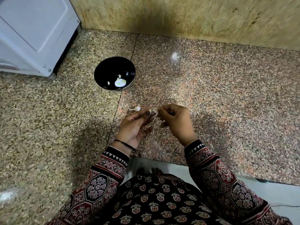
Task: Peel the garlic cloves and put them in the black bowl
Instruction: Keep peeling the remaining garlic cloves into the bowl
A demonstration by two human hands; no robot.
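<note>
Presently, peeling is in hand: the left hand (136,125) pinches a garlic clove (153,111) at its fingertips, while the right hand (175,120), fingers curled, nips the skin at the clove's end, both above the granite counter (219,98). Judged next: strip the remaining skin, then carry the clove up and left to the black bowl (97,75), well apart from the hands. Bowl contents: a few pale peeled cloves (120,82) and small bits near its front wall. A papery garlic scrap (136,108) lies on the counter just beyond the hands.
</note>
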